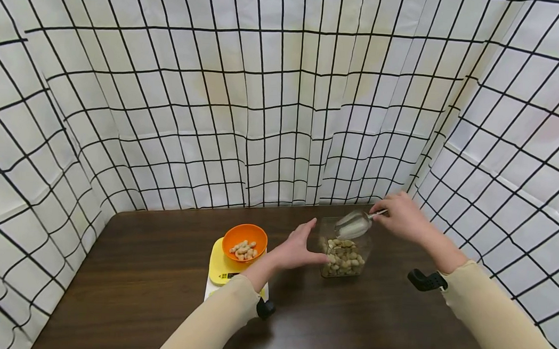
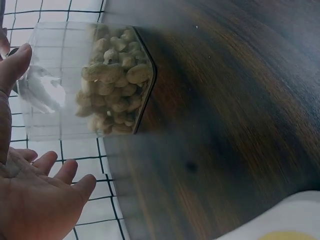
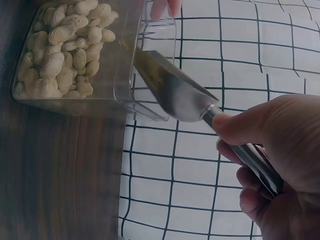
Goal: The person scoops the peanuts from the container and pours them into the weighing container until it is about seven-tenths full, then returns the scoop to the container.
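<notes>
A clear plastic container point(image 1: 345, 258) partly filled with unshelled peanuts point(image 3: 65, 55) stands on the dark wooden table. My right hand point(image 1: 402, 216) grips the handle of a metal scoop point(image 3: 175, 90), whose tilted bowl dips into the mouth of the container, above the peanuts. No peanuts show in the scoop. My left hand point(image 1: 296, 250) spreads its fingers and thumb beside the container's left side; whether it touches the wall I cannot tell. Left of that hand, an orange bowl point(image 1: 230, 236) with several peanuts sits on a yellow-topped kitchen scale point(image 1: 218, 261).
The left forearm partly covers the scale. White curtains with a black grid point(image 1: 283, 116) surround the table point(image 1: 158, 274) at the back and sides. A black strap device point(image 1: 427, 280) is on the right wrist.
</notes>
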Demonstrator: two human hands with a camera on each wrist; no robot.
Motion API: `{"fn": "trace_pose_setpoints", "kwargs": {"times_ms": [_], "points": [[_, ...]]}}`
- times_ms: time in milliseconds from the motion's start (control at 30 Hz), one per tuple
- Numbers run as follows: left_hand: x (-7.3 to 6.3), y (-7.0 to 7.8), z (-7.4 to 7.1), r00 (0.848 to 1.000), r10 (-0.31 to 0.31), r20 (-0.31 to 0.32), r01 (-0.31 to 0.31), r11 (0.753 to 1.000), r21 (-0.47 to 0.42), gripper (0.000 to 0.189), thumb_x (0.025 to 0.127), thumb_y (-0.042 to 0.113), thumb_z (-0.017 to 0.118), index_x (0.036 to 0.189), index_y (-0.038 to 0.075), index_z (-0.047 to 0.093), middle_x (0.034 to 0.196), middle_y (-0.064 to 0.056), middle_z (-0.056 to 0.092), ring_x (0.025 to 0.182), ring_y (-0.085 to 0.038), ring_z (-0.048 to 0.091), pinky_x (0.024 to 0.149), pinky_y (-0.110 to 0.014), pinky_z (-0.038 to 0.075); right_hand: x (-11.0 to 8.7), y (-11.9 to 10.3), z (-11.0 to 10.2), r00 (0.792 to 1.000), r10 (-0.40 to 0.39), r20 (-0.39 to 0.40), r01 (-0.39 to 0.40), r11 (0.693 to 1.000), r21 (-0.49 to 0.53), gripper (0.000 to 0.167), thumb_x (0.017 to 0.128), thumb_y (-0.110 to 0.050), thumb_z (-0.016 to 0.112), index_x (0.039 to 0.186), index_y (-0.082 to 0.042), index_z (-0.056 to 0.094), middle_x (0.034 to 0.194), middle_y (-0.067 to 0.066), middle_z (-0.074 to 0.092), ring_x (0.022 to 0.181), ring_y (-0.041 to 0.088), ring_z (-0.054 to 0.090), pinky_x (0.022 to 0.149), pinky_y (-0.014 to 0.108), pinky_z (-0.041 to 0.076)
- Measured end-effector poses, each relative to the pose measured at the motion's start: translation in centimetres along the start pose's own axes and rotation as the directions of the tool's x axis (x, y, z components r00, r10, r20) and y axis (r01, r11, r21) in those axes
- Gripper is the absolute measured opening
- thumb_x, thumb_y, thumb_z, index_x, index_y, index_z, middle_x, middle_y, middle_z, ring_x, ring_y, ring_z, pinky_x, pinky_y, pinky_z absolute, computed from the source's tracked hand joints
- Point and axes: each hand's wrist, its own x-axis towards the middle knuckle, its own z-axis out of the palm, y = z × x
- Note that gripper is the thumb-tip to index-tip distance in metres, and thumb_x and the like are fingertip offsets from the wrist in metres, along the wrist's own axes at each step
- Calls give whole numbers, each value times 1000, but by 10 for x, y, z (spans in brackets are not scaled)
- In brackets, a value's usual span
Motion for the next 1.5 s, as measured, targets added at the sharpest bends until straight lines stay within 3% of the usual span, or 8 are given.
{"fn": "trace_pose_setpoints", "kwargs": {"times_ms": [233,633,967,1100,1300,1500], "points": [[11,3,6,999,-36,-1,36,999,-6,112,86,51,79,166,26,5,171,-8,7,156,-32,8,119,-57,23,5,-12,1,997,34,67,-30,998,-54,12,94,-7,72,104,-6,78,98,8,65,89,30,50,73,44,40],[21,4,11,1000,-6,-9,5,998,-60,112,86,48,80,166,28,4,171,-5,10,155,-32,10,119,-57,23,15,-26,15,998,-11,64,25,975,-220,15,92,1,68,96,-7,79,97,10,66,88,31,52,76,46,48],[21,5,12,1000,-16,-20,15,999,-32,108,86,55,78,166,28,10,170,-6,15,154,-32,17,117,-57,29,22,-32,36,994,-66,88,92,937,-336,16,91,7,70,90,-6,79,90,9,63,81,27,51,76,43,50],[23,4,9,1000,-7,-28,7,1000,-25,108,86,53,78,166,25,11,169,-7,18,153,-31,21,117,-55,30,27,-27,39,990,-63,126,97,951,-292,18,93,6,65,92,-6,79,91,9,63,83,28,51,79,45,49],[24,2,10,1000,-6,-28,5,1000,-19,108,86,53,79,166,26,12,169,-6,19,152,-31,23,117,-54,30,28,-19,43,964,-69,255,101,989,-112,13,93,-1,69,97,-7,79,91,4,62,82,24,52,80,44,42],[24,1,11,1000,-7,-18,7,1000,-15,107,86,55,78,166,28,11,169,-7,16,153,-33,21,116,-57,31,20,-11,44,967,-85,241,97,995,-39,5,92,-8,75,96,-8,78,88,-1,61,83,20,55,88,48,41]]}}
